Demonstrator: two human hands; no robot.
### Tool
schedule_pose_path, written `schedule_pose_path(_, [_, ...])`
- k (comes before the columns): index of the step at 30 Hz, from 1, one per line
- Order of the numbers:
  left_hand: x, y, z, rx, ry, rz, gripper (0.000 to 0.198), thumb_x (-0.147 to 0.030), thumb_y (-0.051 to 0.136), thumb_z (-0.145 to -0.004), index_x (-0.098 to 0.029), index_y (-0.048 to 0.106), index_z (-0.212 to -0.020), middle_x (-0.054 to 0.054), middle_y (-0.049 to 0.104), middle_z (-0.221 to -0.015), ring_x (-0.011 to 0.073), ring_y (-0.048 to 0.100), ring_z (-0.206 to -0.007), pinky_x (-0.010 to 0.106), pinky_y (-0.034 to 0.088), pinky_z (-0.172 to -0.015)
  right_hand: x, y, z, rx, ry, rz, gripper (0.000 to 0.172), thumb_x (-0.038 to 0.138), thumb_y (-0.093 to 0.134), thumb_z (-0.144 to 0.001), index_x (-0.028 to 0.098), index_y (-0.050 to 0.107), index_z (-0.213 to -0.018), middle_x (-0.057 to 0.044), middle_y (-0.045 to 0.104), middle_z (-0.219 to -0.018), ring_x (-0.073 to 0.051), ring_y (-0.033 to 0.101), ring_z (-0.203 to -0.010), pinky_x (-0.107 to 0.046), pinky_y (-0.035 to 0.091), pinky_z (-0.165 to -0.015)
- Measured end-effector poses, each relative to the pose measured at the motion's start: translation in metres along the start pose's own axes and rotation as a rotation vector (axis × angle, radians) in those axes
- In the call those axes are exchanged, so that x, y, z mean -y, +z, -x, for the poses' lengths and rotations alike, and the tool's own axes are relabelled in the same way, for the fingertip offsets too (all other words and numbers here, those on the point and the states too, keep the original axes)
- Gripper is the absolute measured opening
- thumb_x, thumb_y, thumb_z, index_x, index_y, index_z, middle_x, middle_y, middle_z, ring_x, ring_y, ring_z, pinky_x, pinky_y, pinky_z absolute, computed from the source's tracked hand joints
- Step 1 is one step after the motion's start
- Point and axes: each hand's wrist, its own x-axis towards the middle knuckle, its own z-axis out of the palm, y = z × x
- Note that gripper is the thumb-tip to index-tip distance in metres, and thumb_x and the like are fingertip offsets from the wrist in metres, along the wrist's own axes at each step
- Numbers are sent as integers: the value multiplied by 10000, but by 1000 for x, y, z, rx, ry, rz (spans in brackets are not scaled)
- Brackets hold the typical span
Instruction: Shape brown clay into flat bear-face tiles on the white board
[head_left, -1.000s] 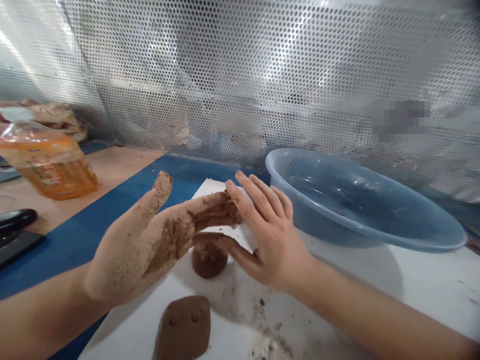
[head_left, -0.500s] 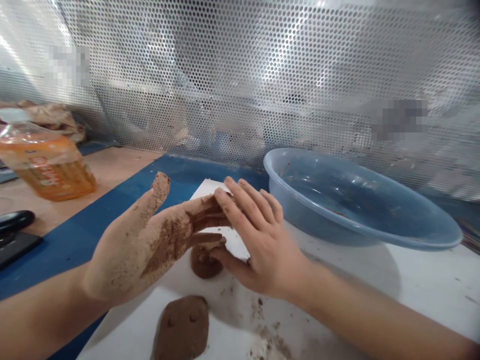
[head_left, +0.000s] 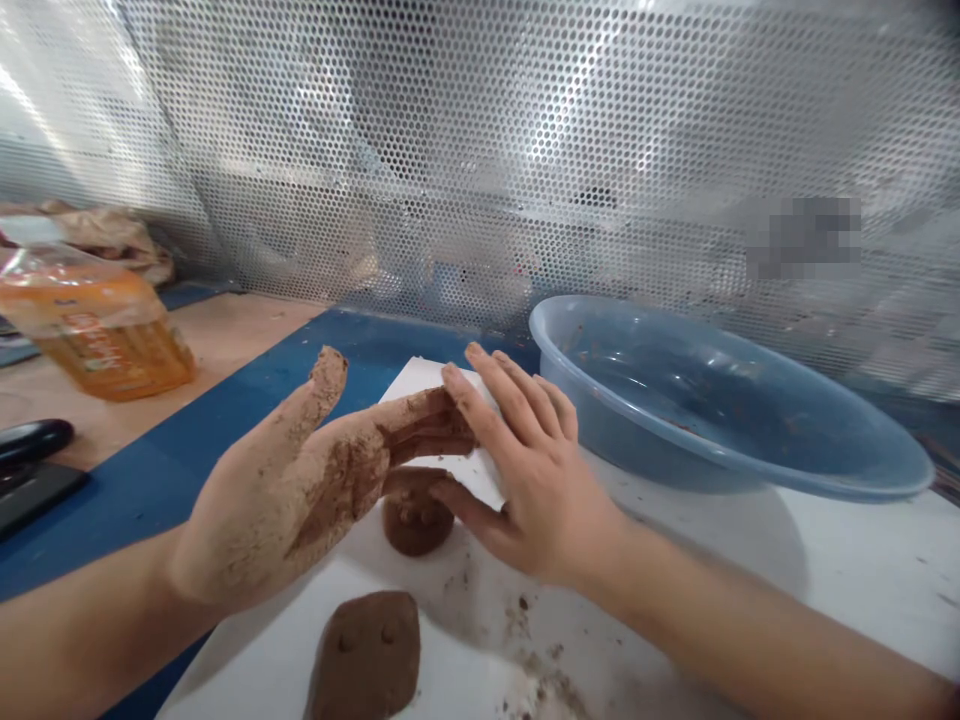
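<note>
My left hand (head_left: 315, 480) is open, palm turned up and thumb raised, with brown clay smeared over the palm and fingers. Across its fingertips rests my right hand (head_left: 525, 460), also open, its fingers extended against the left fingers. I make out no object between the two hands. Beneath them a round brown clay piece (head_left: 417, 520) with small bumps lies on the white board (head_left: 457, 650), partly covered by the fingers. Closer to me is a flat clay slab (head_left: 367, 665) with rounded corners and two round marks, cut off by the lower frame edge.
A wide blue basin (head_left: 720, 400) stands on the right. Clay crumbs (head_left: 547, 680) are scattered over the board. To the left are an orange-liquid bottle (head_left: 97, 320) and a black object (head_left: 37, 460). A perforated metal screen (head_left: 465, 150) rises behind.
Both hands have shifted slightly to the right, still touching at the fingers. The right fingers have slid a little along the left fingertips. The clay pieces stay in place.
</note>
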Motion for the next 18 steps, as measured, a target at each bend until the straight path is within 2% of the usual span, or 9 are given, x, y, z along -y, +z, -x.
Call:
schedule_pose_path(4, [-1, 4, -2, -41, -25, -48, 992, -1025, 470, -974, -284, 793, -1549, 90, 756, -1672, 330, 676, -1545, 435, 571, -1255, 0, 1, 1, 35, 36, -36, 990, 532, 659, -1175, 287, 119, -1968, -116, 224, -2051, -431, 252, -1891, -758, 326, -1448])
schedule_pose_path(8, [-1, 2, 0, -7, -52, 43, 889, -991, 496, -998, -314, 840, -1461, 46, 831, -1547, 275, 710, -1509, 332, 589, -1137, 2, -2, 1, 59, -78, -73, 984, 517, 668, -1166, 305, 137, -1966, -102, 229, -2051, -412, 255, -1893, -740, 311, -1474])
schedule_pose_path(11, [-1, 1, 1, -27, -37, 15, 939, -1015, 480, -983, -300, 833, -1480, 63, 818, -1576, 287, 706, -1528, 357, 596, -1185, -1, -2, 1, -12, -20, -61, 934, 517, 632, -1182, 332, 154, -1962, -104, 248, -2047, -431, 274, -1885, -768, 345, -1447])
schedule_pose_path(14, [-3, 2, 1, -43, -32, -31, 1009, -1048, 481, -954, -288, 800, -1537, 78, 770, -1658, 299, 686, -1562, 389, 583, -1269, -4, -1, 1, 5, 37, -64, 913, 546, 613, -1201, 309, 164, -1960, -129, 240, -2046, -454, 263, -1885, -809, 362, -1421])
schedule_pose_path(18, [-3, 4, -1, -12, -55, 16, 938, -1023, 508, -969, -313, 823, -1493, 44, 819, -1578, 271, 713, -1511, 339, 595, -1183, -2, 0, 1, 36, -46, -90, 991, 536, 648, -1185, 318, 86, -1972, -123, 255, -2043, -426, 256, -1893, -762, 336, -1463])
